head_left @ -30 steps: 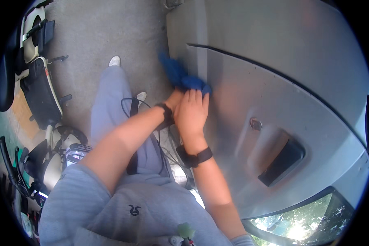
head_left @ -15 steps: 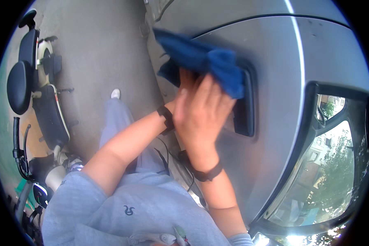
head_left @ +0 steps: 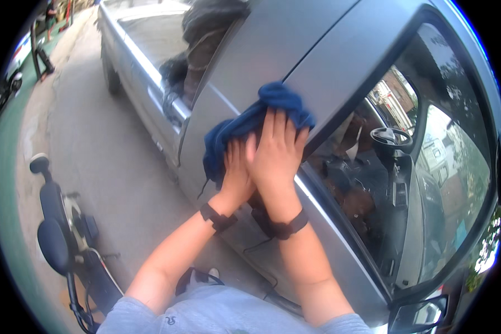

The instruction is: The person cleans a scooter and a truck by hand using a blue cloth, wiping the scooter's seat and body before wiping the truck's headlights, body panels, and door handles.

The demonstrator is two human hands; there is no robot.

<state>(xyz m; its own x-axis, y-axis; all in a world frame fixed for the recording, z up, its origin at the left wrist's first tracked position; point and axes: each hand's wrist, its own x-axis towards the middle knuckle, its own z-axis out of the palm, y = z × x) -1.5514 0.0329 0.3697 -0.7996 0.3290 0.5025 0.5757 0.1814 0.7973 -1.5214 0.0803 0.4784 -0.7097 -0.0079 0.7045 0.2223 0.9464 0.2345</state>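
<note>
A blue cloth (head_left: 244, 123) lies bunched against the grey-silver side of a pickup truck (head_left: 312, 61), just behind the door window. My left hand (head_left: 237, 171) grips the cloth's lower left part, its fingers reaching under the folds. Beside it, my right hand (head_left: 276, 146) holds the upper right part against the panel, with long fingers laid over the fabric. The two hands touch each other at the thumbs. Dark bands circle both wrists. Whatever part of the panel lies under the cloth is hidden.
The truck's open bed (head_left: 142, 67) extends at the far left, with a dark bundle (head_left: 209, 33) by the cab. Through the door window, a steering wheel (head_left: 391, 137) shows. A side mirror (head_left: 420, 316) juts out at lower right. A parked scooter (head_left: 58, 245) stands at left.
The view has swung toward the truck's rear, bringing the bed and cab interior into sight. The cloth, loosely raised before, now lies against the panel. The black door handle no longer shows.
</note>
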